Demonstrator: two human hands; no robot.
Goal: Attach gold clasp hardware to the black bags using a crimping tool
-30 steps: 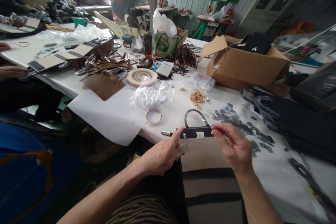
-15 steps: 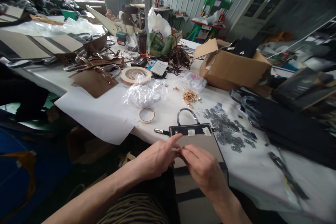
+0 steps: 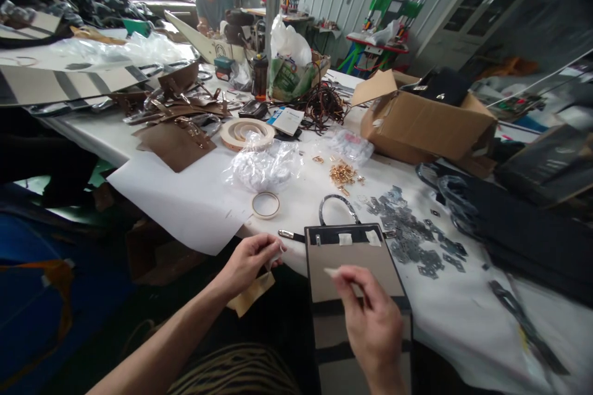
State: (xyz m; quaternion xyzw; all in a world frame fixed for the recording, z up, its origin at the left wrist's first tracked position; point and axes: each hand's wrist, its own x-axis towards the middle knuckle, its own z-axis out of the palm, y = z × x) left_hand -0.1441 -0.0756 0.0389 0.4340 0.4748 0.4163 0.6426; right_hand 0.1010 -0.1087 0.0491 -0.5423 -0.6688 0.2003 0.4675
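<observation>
My right hand pinches a small piece of whitish tape between thumb and fingertips, above the bag panel. My left hand is closed left of the panel, with a small white scrap showing at its fingertips. The beige bag panel with black bands lies partly on the table edge and extends toward my lap. Along its black top band sit two whitish tape patches and a small metal piece. A wrapped handle arches beyond it. Tan paper appears below my left hand; whether I hold it, I cannot tell.
Grey metal plates lie right of the panel, gold fittings behind it. A tape roll, a clear plastic bag and a cardboard box stand around. Another person sits at the far left.
My hands, together over the panel before, have moved apart. The left went left off the panel, while the right came lower with the tape piece now visible. The view shifted slightly.
</observation>
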